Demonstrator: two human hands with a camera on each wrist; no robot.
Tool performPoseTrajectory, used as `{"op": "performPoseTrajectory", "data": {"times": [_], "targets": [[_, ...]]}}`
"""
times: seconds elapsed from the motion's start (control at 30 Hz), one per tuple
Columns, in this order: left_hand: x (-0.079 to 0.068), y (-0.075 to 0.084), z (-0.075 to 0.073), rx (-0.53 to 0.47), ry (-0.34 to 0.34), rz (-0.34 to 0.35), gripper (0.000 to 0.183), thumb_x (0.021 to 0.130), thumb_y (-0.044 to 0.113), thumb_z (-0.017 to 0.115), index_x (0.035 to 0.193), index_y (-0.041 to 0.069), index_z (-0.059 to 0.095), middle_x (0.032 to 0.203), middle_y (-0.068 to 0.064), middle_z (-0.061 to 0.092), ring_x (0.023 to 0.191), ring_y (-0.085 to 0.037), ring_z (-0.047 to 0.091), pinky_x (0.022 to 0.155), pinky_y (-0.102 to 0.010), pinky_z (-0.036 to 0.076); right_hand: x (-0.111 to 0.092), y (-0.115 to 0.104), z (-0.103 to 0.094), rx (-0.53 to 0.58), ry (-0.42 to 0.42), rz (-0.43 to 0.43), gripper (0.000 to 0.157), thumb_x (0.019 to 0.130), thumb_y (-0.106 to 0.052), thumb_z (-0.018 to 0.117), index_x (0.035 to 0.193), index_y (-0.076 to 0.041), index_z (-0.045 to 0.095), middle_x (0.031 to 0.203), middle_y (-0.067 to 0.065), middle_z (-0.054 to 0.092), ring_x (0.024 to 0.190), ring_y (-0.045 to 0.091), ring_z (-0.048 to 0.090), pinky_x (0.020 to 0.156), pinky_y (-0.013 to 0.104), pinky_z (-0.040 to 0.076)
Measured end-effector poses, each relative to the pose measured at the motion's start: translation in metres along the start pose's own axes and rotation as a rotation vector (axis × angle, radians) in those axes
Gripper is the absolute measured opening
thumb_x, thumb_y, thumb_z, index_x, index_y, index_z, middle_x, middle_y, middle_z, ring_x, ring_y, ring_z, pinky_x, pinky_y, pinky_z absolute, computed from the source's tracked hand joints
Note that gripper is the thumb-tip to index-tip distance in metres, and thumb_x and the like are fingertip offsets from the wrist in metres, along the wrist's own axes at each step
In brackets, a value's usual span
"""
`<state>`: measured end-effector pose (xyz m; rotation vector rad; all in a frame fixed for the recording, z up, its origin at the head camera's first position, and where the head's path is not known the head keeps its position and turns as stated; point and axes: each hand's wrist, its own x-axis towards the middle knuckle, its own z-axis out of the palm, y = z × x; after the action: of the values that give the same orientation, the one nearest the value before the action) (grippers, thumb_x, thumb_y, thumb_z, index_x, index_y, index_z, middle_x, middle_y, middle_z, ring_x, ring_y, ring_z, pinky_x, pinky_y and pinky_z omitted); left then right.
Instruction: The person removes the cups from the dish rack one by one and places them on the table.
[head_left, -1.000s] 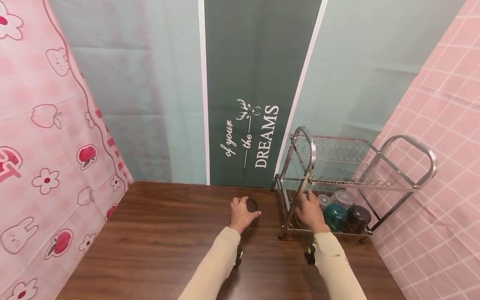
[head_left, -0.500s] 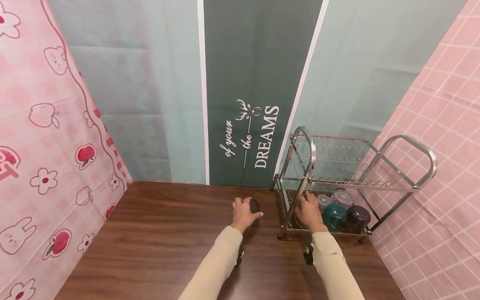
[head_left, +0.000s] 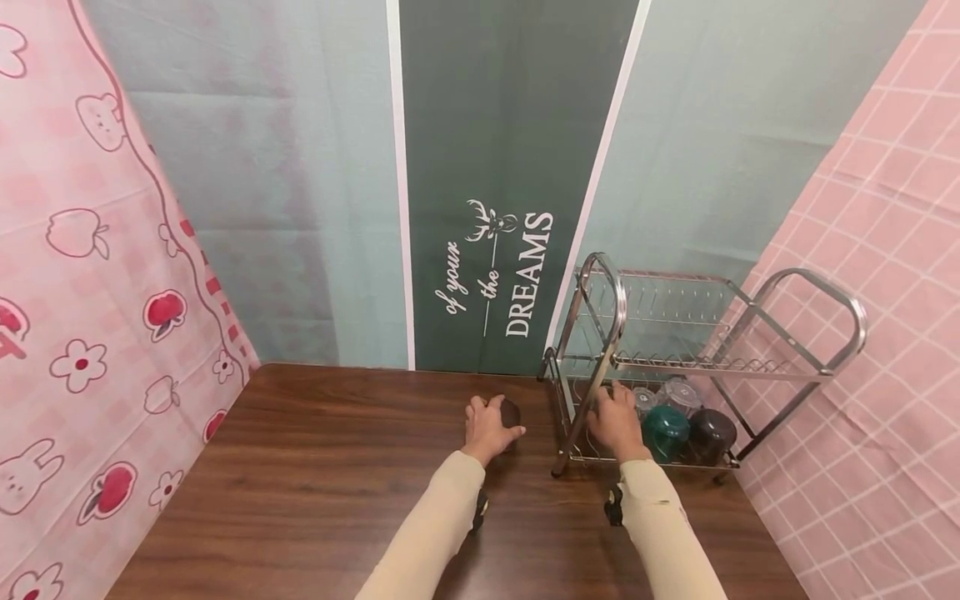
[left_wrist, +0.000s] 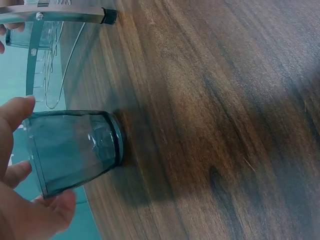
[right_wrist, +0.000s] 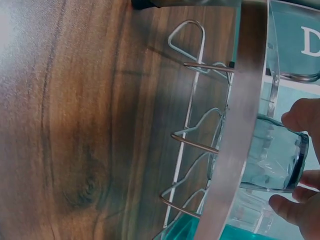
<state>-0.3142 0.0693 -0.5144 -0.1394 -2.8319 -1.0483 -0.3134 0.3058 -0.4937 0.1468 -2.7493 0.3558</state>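
My left hand [head_left: 489, 427] grips a clear drinking glass near its upper end, left of the rack in the head view. In the left wrist view, this glass [left_wrist: 70, 147] stands on the table, its thick end down, with thumb and fingers around the wider end. My right hand [head_left: 617, 421] reaches into the lower tier of the metal dish rack [head_left: 615, 325]. There it holds a second glass [right_wrist: 272, 155] between thumb and fingers, at the thick dark end, behind the rack's side bar. In the head view the right hand mostly hides that glass.
Beside the right hand, a teal cup [head_left: 666, 433], a dark cup [head_left: 711, 435] and clear glassware [head_left: 678, 396] sit on the lower tier. The rack stands on the brown wooden table [head_left: 337, 467]. Cloth backdrops [head_left: 330, 183] enclose the table's back and sides.
The left hand has moved slightly right with its glass, toward the rack. The head view has turned a little to the right. The right hand stays at the same spot in the rack.
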Motion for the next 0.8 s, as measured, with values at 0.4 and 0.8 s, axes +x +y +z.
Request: {"op": "performPoseTrajectory", "data": {"times": [0.4, 0.8], "targets": [[-0.0011, -0.0018, 0.0018, -0.1, -0.046, -0.007, 0.074, 0.062, 0.031, 0.076, 0.123, 0.006, 0.042, 0.106, -0.019, 0.034, 0.098, -0.032, 0.035, 0.076, -0.037, 0.04, 0.0029, 0.0027, -0.0023, 0.084, -0.047, 0.07, 0.035, 0.076, -0.006, 0.058, 0.108, 0.001, 0.046, 0.124, 0.035, 0.024, 0.113, 0.05, 0.017, 0.079, 0.059, 0.029], [-0.0017, -0.001, 0.0027, -0.132, -0.011, -0.024, 0.076, 0.061, 0.033, 0.076, 0.123, 0.007, 0.042, 0.105, -0.018, 0.036, 0.099, -0.031, 0.036, 0.078, -0.038, 0.039, 0.0035, 0.0004, -0.0031, 0.095, -0.077, 0.138, 0.043, 0.078, -0.005, 0.055, 0.118, -0.003, 0.04, 0.123, 0.032, 0.023, 0.111, 0.051, 0.02, 0.077, 0.058, 0.03]]}}
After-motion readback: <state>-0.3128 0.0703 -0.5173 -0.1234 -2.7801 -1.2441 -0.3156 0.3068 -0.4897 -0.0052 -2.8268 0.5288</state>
